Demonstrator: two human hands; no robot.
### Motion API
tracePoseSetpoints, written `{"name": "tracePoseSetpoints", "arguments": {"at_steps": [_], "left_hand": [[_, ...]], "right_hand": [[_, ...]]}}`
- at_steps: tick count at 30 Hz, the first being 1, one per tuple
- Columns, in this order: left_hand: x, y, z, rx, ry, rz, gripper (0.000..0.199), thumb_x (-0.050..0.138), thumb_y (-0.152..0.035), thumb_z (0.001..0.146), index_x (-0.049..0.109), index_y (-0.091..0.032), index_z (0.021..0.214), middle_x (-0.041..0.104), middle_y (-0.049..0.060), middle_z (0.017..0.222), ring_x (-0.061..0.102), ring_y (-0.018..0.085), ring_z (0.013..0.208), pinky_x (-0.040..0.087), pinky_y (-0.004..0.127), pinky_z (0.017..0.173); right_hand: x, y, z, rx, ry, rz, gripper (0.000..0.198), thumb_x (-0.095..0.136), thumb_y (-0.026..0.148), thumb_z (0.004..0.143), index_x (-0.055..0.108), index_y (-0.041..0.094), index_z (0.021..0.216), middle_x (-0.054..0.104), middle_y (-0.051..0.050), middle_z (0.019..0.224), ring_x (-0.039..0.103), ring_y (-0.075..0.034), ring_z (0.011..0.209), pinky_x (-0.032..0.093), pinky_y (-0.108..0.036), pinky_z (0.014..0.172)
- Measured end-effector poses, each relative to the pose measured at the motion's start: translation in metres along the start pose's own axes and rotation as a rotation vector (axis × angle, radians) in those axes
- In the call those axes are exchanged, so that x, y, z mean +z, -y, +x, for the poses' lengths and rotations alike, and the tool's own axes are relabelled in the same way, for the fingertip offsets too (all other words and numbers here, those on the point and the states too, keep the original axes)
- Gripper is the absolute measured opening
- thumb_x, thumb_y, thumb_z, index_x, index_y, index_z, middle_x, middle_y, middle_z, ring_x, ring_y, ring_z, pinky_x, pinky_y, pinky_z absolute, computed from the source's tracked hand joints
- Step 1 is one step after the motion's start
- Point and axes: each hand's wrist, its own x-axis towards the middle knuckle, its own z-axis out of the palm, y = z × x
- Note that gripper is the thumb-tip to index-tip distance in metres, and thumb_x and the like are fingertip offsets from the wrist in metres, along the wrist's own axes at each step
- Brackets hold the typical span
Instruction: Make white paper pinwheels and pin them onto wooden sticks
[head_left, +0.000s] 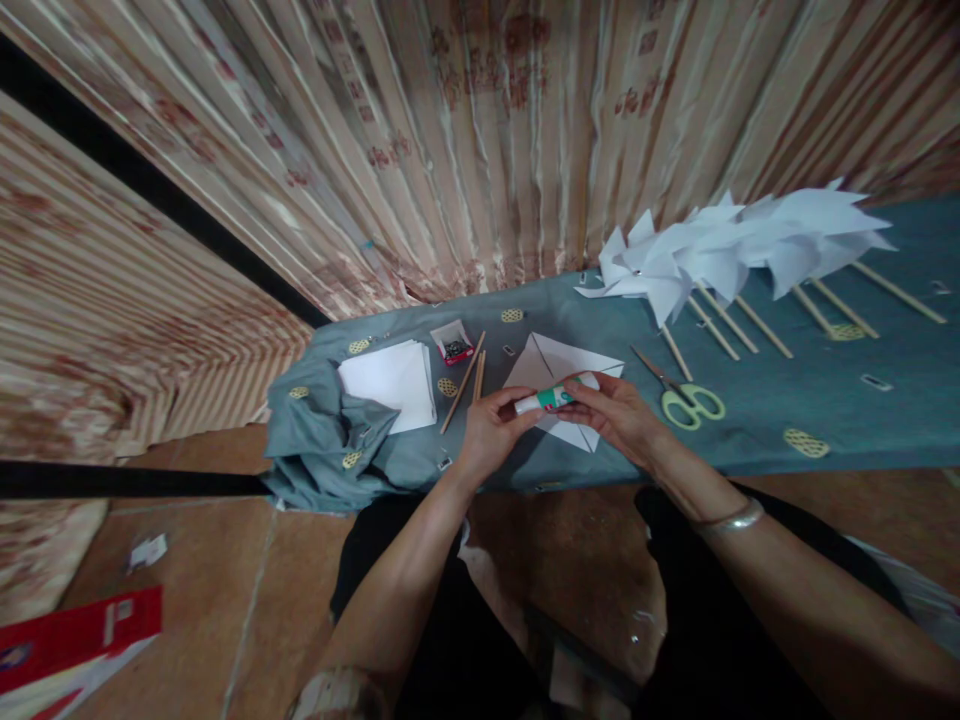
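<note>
A white and green glue stick (pixel 556 397) lies sideways between my two hands, above the table. My left hand (pixel 493 424) is closed on its left end, and my right hand (pixel 611 415) grips the right end with thumb and fingers. Beneath them rests a square of white paper (pixel 551 353) with cuts running in from its corners; my hands cover part of it. Scissors (pixel 686 403) with light green handles lie to the right of my right hand. Thin wooden sticks (pixel 463 382) lie left of the paper, beyond my left hand.
Several white paper pinwheels (pixel 739 250) on wooden sticks lie at the back right. A stack of white paper (pixel 390 380) and a small red box (pixel 453 344) of dark metal bits sit on the left. A teal cloth (pixel 862 400) covers the table; curtains (pixel 480 150) hang behind.
</note>
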Motion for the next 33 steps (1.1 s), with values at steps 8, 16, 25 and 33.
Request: {"name": "tracePoseSetpoints", "arguments": {"at_steps": [8, 16, 25, 33], "left_hand": [[-0.027, 0.0, -0.005, 0.062, -0.127, 0.198, 0.026, 0.081, -0.035, 0.067, 0.077, -0.02, 0.088, 0.075, 0.003, 0.083, 0.066, 0.019, 0.075, 0.051, 0.029, 0.072], [-0.105, -0.023, -0.012, 0.165, -0.416, 1.043, 0.023, 0.067, -0.028, 0.081, 0.074, -0.018, 0.101, 0.075, 0.01, 0.103, 0.069, 0.026, 0.088, 0.05, 0.035, 0.081], [-0.102, -0.02, -0.015, 0.184, -0.3, 1.435, 0.011, 0.063, -0.027, 0.084, 0.065, -0.02, 0.092, 0.069, 0.009, 0.089, 0.064, 0.027, 0.091, 0.049, 0.034, 0.08], [-0.1, -0.024, -0.017, 0.144, -0.245, 1.44, 0.019, 0.07, -0.038, 0.084, 0.063, -0.021, 0.085, 0.064, 0.007, 0.084, 0.062, 0.026, 0.087, 0.047, 0.032, 0.075]], "right_hand": [[0.006, -0.008, 0.004, -0.038, 0.041, -0.096, 0.042, 0.093, 0.042, 0.057, 0.075, 0.017, 0.085, 0.079, -0.005, 0.081, 0.076, -0.015, 0.07, 0.063, -0.022, 0.067], [0.0, -0.003, 0.005, -0.047, -0.005, -0.185, 0.042, 0.092, 0.046, 0.059, 0.077, 0.02, 0.088, 0.08, -0.007, 0.087, 0.075, -0.015, 0.072, 0.059, -0.023, 0.065], [0.0, -0.005, 0.004, -0.032, 0.01, -0.184, 0.042, 0.091, 0.044, 0.061, 0.077, 0.016, 0.089, 0.08, -0.009, 0.087, 0.074, -0.014, 0.07, 0.059, -0.02, 0.064], [-0.006, 0.009, 0.001, -0.089, -0.031, -0.197, 0.045, 0.092, 0.05, 0.057, 0.077, 0.019, 0.085, 0.08, -0.007, 0.086, 0.073, -0.014, 0.07, 0.058, -0.02, 0.062]]}}
